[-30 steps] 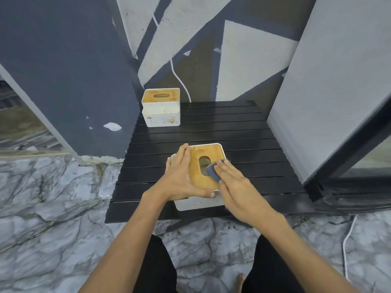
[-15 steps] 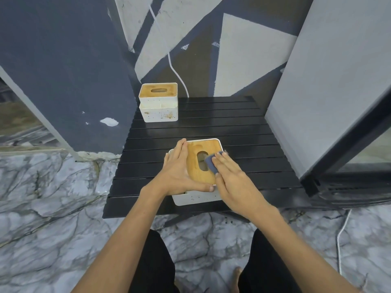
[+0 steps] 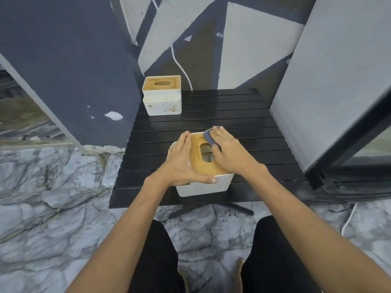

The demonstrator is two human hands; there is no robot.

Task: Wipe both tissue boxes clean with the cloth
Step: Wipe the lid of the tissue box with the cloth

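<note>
While the near tissue box [image 3: 203,182] sits close to the front edge of the black slatted surface [image 3: 243,115], bare slats are left beyond and to the right of the right hand [image 3: 229,151], up to a grey panel [image 3: 338,81] that closes that side. The left hand [image 3: 182,163] is laid against the box's left side, fingers straight, thumb stretched along the near rim. The right hand is held flat, fingers together and extended, pressing a blue-grey cloth [image 3: 208,136] onto the far right corner of the wooden lid [image 3: 198,161]. The second tissue box [image 3: 161,96] is seen well beyond the left hand, at the surface's far left corner beside a dark wall. No writing can be read on either box.
</note>
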